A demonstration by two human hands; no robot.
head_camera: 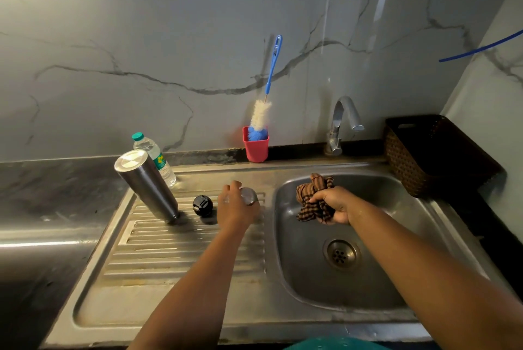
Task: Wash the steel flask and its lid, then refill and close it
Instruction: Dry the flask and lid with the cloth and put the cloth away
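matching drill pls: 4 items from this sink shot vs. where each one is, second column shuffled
Items
1. steel flask
2. checked cloth
3. bottle brush
4. steel cap

Places
A. in the red cup by the wall
B. gripped by the left hand
C. upside down on the drainboard
D. bunched in the right hand over the basin

Pairs: 1-C, 2-D, 3-A, 4-B
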